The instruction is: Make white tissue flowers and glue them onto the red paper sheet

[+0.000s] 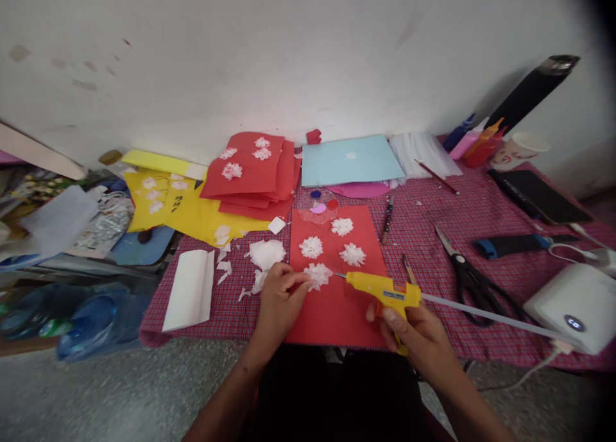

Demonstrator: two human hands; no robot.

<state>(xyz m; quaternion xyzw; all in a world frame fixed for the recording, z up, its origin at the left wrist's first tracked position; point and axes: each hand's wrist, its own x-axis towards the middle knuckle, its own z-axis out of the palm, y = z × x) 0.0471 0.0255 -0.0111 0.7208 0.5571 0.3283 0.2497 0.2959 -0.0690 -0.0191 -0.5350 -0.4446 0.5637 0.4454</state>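
Note:
My right hand (409, 330) is wrapped round the handle of a yellow hot glue gun (380, 287), a long glue stick (486, 312) trailing from its back. Its metal nozzle points left, close to a white paper flower (318, 275) on a red sheet (332, 320). At that flower's left edge, the thumb and fingers of my left hand (283, 297) are pinched together, apparently on a petal. Further up the sheet lie more white flowers, one (353, 255) near the right and another (310, 247) at the left. White tissue paper pieces (267, 254) lie beside the sheet.
Scissors (474, 278), a blue-black handled knife (513, 244) and a white power bank (572, 307) occupy the right side. Behind are stacked red cards (245, 179), a light blue sheet (353, 163) and a paint palette (318, 206). Folded white paper (190, 288) lies at the left edge.

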